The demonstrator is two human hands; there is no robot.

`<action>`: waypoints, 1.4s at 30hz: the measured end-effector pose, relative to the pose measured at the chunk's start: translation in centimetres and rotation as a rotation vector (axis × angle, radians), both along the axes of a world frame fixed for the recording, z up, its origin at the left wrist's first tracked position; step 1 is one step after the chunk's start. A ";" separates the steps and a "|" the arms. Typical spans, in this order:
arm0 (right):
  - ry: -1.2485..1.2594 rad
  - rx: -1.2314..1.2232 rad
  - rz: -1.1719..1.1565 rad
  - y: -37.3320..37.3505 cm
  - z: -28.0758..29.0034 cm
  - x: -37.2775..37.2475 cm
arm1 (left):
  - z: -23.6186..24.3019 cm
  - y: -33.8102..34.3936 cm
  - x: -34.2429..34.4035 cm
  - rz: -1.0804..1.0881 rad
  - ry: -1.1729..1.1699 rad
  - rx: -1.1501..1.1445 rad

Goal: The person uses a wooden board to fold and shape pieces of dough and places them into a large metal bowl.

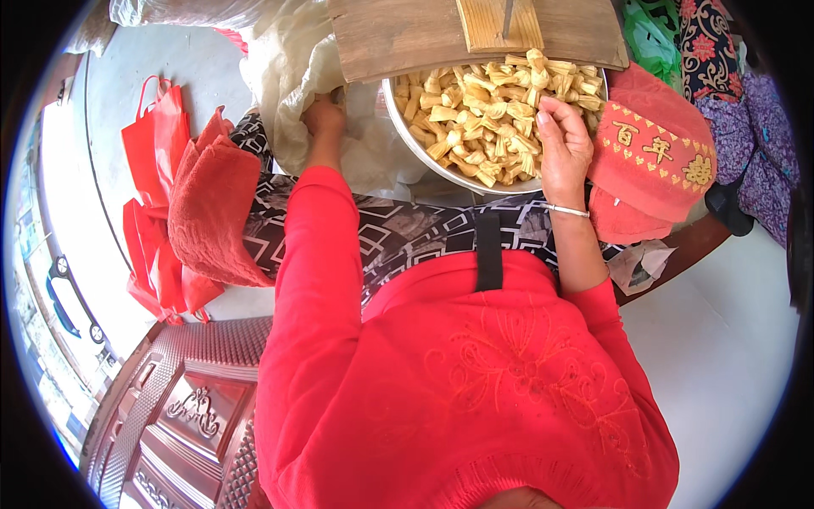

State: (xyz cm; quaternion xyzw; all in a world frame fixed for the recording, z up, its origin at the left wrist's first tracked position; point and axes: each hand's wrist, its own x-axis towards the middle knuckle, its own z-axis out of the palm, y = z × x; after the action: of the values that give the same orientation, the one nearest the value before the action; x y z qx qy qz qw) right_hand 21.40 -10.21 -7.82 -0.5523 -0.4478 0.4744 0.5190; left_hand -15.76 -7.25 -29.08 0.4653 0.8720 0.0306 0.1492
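Note:
A round metal basin (405,127) is heaped with yellow knotted strips (475,119) that look like tofu-skin knots. Over the basin's right side is my right hand (566,151), with a white bangle at the wrist. Its thumb and forefinger are bent close together above the knots; whatever they may pinch cannot be made out. To the left of the basin, my left hand (326,120) reaches in beside a crumpled whitish plastic bag (297,76). Its fingers are largely hidden there.
A wooden board (398,38) stands across the basin's far edge. Red cloths (216,204) and a red cap-like cloth with gold lettering (653,153) lie at either side. Red bags (157,127) are at left, a green plastic bag (651,38) at far right, a carved door panel (199,407) lower left.

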 end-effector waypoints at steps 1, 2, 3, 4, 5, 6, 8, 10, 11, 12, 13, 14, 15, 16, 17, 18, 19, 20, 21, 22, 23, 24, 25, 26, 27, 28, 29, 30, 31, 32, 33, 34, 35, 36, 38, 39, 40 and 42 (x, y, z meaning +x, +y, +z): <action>0.001 -0.002 0.001 0.0 0.0 -0.1 | -0.4 -0.2 0.0 0.040 -0.020 0.006; 0.002 -0.003 0.003 0.0 -0.1 -0.2 | -0.8 -0.4 0.0 0.080 -0.041 0.012; 0.000 -0.003 0.003 0.1 -0.1 -0.2 | -1.0 -0.5 0.4 0.119 -0.065 0.019; -0.027 0.001 -0.002 0.1 -0.1 -0.1 | 0.1 -0.1 1.0 0.071 -0.067 -0.090; -0.054 0.006 -0.007 0.1 -0.1 -0.1 | 1.3 0.5 1.5 0.022 -0.067 -0.198; -0.074 0.007 -0.003 0.0 -0.1 -0.2 | 2.1 0.5 1.5 -0.017 -0.061 -0.310; -0.108 0.036 0.005 0.1 0.2 -0.2 | 2.0 0.3 1.6 0.032 -0.133 -0.268; -0.161 0.061 0.014 0.1 0.4 -0.3 | 1.0 0.0 1.2 0.067 -0.183 -0.270; -0.150 0.056 0.017 0.1 0.4 -0.3 | 0.5 -0.1 1.1 0.074 -0.198 -0.293; -0.137 0.047 0.026 0.1 0.3 -0.4 | -0.3 -0.5 0.8 0.088 -0.213 -0.319; -0.125 0.042 0.028 0.1 0.3 -0.5 | -0.8 -0.6 0.9 0.101 -0.197 -0.260; -0.101 0.033 0.028 0.1 0.4 -0.5 | -1.3 -0.7 1.2 0.117 -0.180 -0.201; -0.079 0.026 0.025 0.1 0.4 -0.5 | -0.7 -0.6 1.7 0.114 -0.176 -0.179; -0.056 0.018 0.025 0.2 0.4 -0.4 | -0.1 -0.7 2.3 0.112 -0.172 -0.159; -0.058 0.019 0.030 0.2 0.3 -0.4 | 0.7 -0.5 2.4 0.098 -0.178 -0.177; -0.062 0.022 0.030 0.1 0.1 -0.2 | 2.6 -0.2 3.0 0.079 -0.185 -0.193; -0.065 0.024 0.029 0.1 0.1 0.0 | 5.2 0.0 3.8 0.054 -0.188 -0.206; -0.075 0.040 0.027 0.1 0.1 0.0 | 8.9 -0.1 4.8 0.030 -0.188 -0.218; -0.082 0.054 0.030 0.0 0.3 0.0 | 12.6 -0.5 5.8 0.011 -0.188 -0.231; -0.088 0.069 0.036 0.0 0.4 -0.2 | 15.8 -1.2 6.7 0.013 -0.193 -0.229; -0.067 0.046 0.054 -0.2 0.6 -0.3 | 18.1 -2.5 7.6 -0.042 -0.129 -0.124; -0.050 0.023 0.069 -0.4 0.9 -0.3 | 19.9 -3.8 8.5 -0.100 -0.068 -0.018; -0.032 -0.001 0.086 -0.6 1.2 -0.4 | 21.3 -5.2 9.1 -0.157 -0.005 0.086; -0.251 0.169 0.100 -0.8 1.5 -0.4 | 22.3 -6.6 9.7 -0.261 0.074 0.235; -0.470 0.339 0.114 -1.2 2.0 -0.5 | 23.2 -8.0 10.3 -0.363 0.153 0.384; -0.687 0.508 0.129 -1.6 2.7 -0.7 | 24.6 -9.3 11.1 -0.424 0.148 0.454; -0.685 0.475 0.214 -2.5 4.3 -1.0 | 26.0 -10.3 12.0 -0.486 0.142 0.525; -0.671 0.484 0.312 -3.0 5.6 -1.3 | 27.5 -11.4 12.9 -0.543 0.002 0.539; -0.658 0.494 0.412 -3.6 6.6 -1.7 | 28.9 -12.5 13.8 -0.594 -0.139 0.554; -0.572 0.451 0.496 -4.5 7.2 -2.3 | 30.4 -13.5 15.0 -0.595 -0.363 0.484; -0.490 0.407 0.582 -5.3 7.7 -2.7 | 31.9 -14.4 16.1 -0.587 -0.589 0.410; -0.481 0.404 0.682 -5.8 7.9 -3.1 | 32.9 -14.8 17.0 -0.647 -0.671 0.429; -0.401 0.435 0.747 -6.3 7.3 -3.5 | 33.6 -14.9 17.6 -0.711 -0.755 0.448; -0.211 0.357 0.841 -6.5 7.5 -3.2 | 34.3 -15.0 17.8 -0.702 -0.810 0.517; -0.030 0.294 0.955 -6.8 7.9 -2.4 | 36.2 -15.0 17.4 -0.720 -0.978 0.512; -0.035 0.316 0.987 -6.6 8.4 -2.1 | 37.1 -15.0 17.1 -0.729 -1.059 0.512; -0.041 0.339 1.017 -6.4 8.9 -1.7 | 37.9 -14.9 17.0 -0.804 -1.145 0.497; -0.046 0.282 1.048 -6.2 10.1 -0.6 | 38.5 -15.1 17.4 -0.903 -1.191 0.520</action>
State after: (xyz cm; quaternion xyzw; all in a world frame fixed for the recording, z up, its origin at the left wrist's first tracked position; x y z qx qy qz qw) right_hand 20.80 -16.39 2.32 -0.1900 -0.7339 0.5927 0.2720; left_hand 1.64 -22.39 9.42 0.6995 0.3371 0.4136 0.4753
